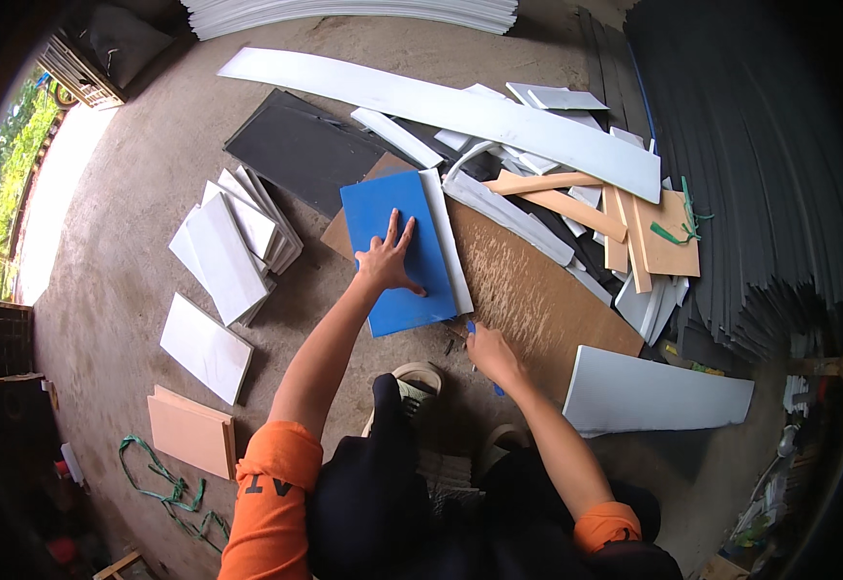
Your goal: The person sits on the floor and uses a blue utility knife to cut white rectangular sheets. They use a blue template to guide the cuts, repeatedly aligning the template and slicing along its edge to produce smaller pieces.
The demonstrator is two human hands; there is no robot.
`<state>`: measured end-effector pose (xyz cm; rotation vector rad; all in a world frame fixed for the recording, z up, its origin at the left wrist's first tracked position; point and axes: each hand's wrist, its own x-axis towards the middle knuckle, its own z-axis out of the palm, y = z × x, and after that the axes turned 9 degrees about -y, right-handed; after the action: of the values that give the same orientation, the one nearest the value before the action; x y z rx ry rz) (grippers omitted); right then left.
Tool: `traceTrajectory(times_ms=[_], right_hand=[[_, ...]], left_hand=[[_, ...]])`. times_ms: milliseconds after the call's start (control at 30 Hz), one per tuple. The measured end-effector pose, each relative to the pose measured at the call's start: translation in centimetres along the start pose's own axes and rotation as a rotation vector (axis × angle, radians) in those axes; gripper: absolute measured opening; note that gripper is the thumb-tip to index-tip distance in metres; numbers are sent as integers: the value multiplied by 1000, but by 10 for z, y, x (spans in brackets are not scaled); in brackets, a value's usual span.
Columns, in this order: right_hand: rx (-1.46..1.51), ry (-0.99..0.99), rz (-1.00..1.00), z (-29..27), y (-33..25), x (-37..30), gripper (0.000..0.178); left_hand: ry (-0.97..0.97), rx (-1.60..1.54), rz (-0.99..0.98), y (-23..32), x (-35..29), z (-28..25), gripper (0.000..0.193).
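Closed around a slim blue tool (471, 329), the right hand (495, 355) is just beside the near right corner of a blue board (411, 232). Its tool slants, the far end pointing away from the person and slightly left; its tip is too small to make out. With fingers spread, the left hand (383, 263) presses flat on the board, grasping nothing. That board lies ahead of the person's feet, its long axis running away from them, far end leaning left. White sheet (448, 240) shows along its right edge, above a brown panel (547, 290).
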<state>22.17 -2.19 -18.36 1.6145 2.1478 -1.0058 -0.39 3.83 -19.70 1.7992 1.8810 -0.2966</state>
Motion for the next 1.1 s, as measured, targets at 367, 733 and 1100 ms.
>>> traceTrajectory(times_ms=[367, 733, 1100], right_hand=[[-124, 339, -130, -96, -72, 200, 29], [-81, -136, 23, -113, -93, 240, 27], [33, -113, 95, -22, -42, 67, 29]], left_hand=[[60, 25, 21, 12, 5, -4, 137], [111, -57, 61, 10, 4, -4, 136], [0, -10, -44, 4, 2, -2, 137]])
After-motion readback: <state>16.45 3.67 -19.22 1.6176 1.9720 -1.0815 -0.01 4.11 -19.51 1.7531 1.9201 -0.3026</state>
